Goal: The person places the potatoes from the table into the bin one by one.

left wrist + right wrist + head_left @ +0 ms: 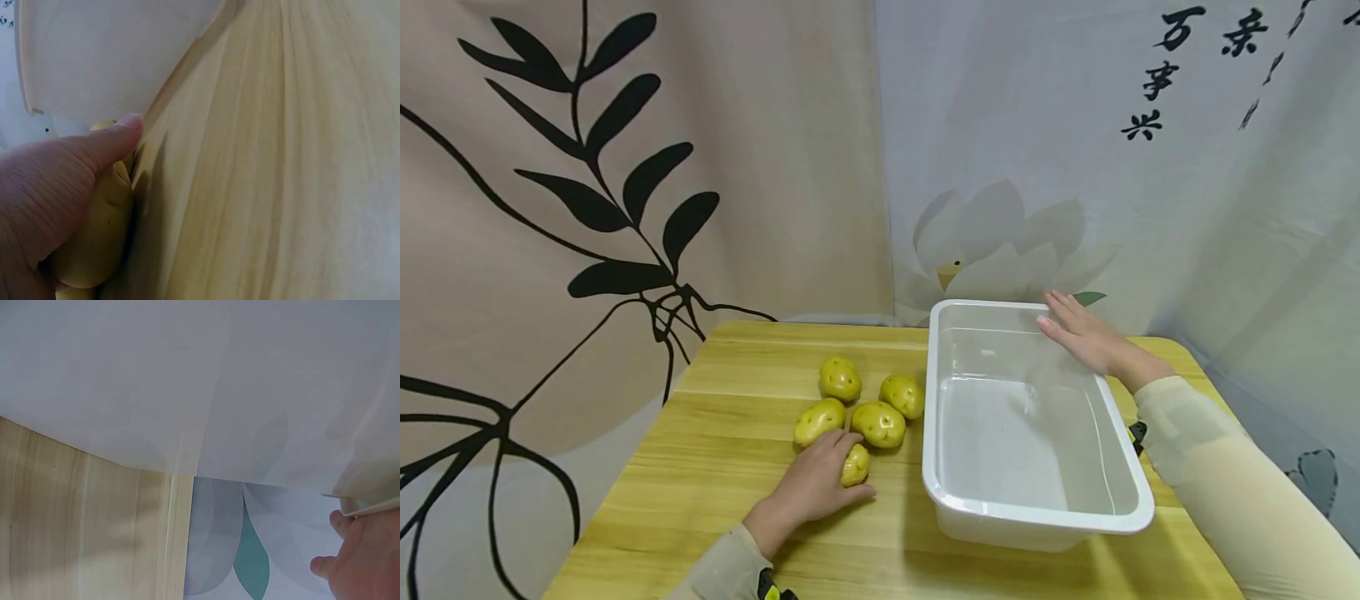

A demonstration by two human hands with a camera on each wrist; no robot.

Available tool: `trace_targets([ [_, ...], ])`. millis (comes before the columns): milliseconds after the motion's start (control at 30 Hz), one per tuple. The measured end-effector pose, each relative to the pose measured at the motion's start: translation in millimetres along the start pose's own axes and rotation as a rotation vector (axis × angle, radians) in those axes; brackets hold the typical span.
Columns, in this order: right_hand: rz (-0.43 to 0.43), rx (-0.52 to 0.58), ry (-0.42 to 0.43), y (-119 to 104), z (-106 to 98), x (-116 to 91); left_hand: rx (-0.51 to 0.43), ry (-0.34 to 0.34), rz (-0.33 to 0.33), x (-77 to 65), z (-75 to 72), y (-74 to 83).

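Observation:
My left hand [816, 482] curls over a yellow potato [855, 467], fingers across its top and thumb along its near side. In the left wrist view the thumb covers part of that potato [97, 240], which sits low against the wood. Just beyond it, several more potatoes, one of them a rear potato [840, 379], lie grouped on the table. To their right stands a deep white plastic tub [1000, 450], nothing inside it. My right hand [1082, 335] rests with extended fingers on the tub's far right corner; the right wrist view shows its fingertips past the rim.
The wooden table [700, 467] carries everything. Its far edge meets a hanging curtain [790, 167] printed with dark leaves, a pale flower and black characters. The tub's tall walls rise between the potatoes and my right arm.

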State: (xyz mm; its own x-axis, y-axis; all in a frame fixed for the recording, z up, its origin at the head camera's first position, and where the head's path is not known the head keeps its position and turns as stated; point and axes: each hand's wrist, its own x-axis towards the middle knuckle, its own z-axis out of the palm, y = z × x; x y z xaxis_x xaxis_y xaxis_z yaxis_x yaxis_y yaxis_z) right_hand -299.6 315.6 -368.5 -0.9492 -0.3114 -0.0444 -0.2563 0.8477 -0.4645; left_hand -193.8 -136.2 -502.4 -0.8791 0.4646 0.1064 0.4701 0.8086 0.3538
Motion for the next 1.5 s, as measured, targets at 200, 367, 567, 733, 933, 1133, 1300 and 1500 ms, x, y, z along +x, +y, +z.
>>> trace_targets([
  [200,-0.009,0.003,0.001,-1,0,0,0.005,0.035,0.01,-0.8,1.5,-1.8],
  [367,-0.016,0.006,0.0,-2,1,0,0.007,0.042,0.017,-1.2,2.9,-3.8],
  [567,-0.008,0.003,0.001,-2,1,-1,0.011,0.04,0.024,-3.7,2.4,-4.3],
  [733,-0.005,0.009,-0.005,-3,0,-1,0.004,0.035,0.019,-6.9,-2.7,-1.4],
  [933,-0.015,0.009,-0.005,-2,0,-1,0.022,0.092,0.05,-5.0,-15.4,2.9],
  [1133,-0.01,-0.012,-0.001,-3,0,-2,0.038,0.112,0.081,-0.8,-31.0,9.5],
  [1300,-0.002,-0.034,-0.002,-3,1,-1,0.052,0.142,0.122,6.5,-47.1,18.1],
  [1500,0.007,-0.083,0.001,-3,0,0,0.082,0.191,0.199,17.2,-68.8,30.5],
])
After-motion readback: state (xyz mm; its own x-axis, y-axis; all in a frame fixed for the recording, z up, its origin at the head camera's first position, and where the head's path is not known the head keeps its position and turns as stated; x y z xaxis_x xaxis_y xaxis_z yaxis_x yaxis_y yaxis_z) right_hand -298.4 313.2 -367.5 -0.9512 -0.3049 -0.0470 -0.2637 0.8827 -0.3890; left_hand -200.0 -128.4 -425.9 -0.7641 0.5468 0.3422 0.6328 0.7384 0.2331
